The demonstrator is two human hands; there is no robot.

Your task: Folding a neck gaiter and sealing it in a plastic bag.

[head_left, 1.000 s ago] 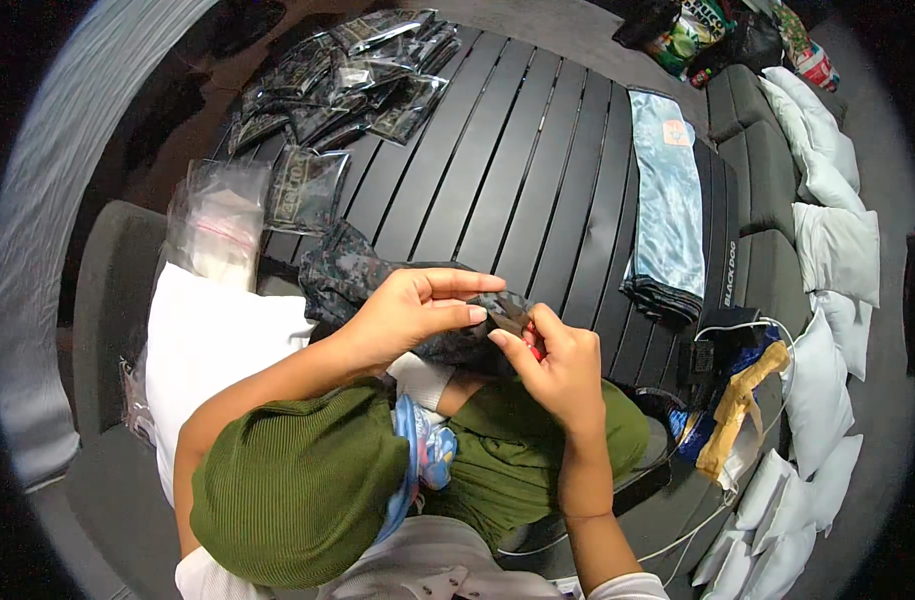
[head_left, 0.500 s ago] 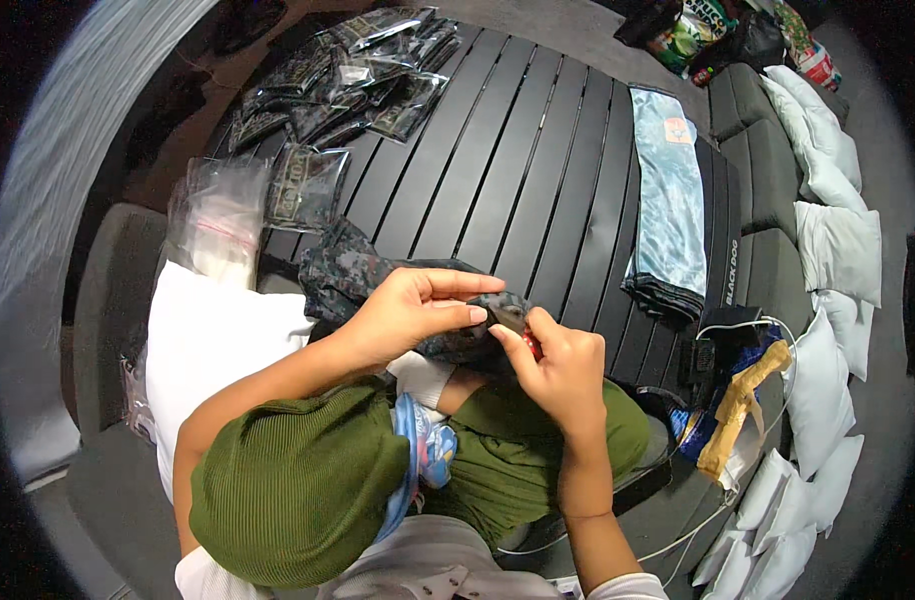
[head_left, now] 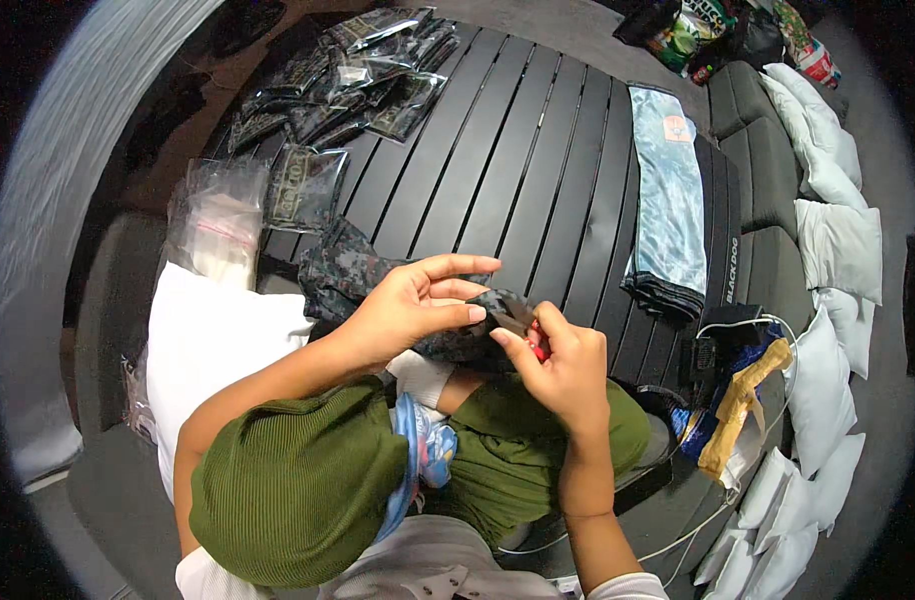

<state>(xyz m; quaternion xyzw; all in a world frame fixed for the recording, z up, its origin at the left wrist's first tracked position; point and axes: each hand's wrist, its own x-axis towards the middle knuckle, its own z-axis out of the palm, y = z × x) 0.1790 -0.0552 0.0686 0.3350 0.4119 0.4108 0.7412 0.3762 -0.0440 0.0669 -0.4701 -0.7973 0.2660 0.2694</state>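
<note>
A dark camouflage cloth (head_left: 343, 275) lies bunched at the table's near edge, with one end raised between my hands. My left hand (head_left: 408, 305) pinches that end between thumb and fingers, its index finger stretched out above. Opposite it, my right hand (head_left: 558, 355) grips the cloth's edge with thumb and forefinger. A small red thing (head_left: 540, 352) shows within the right hand's fingers; most of it is hidden, so its kind cannot be made out. My legs in green ribbed trousers (head_left: 298, 480) are folded below.
Clear-bagged dark packets (head_left: 308, 185) pile up on the far left of the black slatted table (head_left: 478, 150). Folded light-blue satin cloth (head_left: 668, 200) lies on its right. Empty clear bags (head_left: 218, 215) and a white cushion (head_left: 218, 350) sit left. White pillows (head_left: 823, 390) and a cable (head_left: 698, 525) are right.
My right hand has shifted slightly, its fingers a little more apart, and more of the red thing shows. The left hand's fingers have spread slightly; the raised cloth end has turned a little.
</note>
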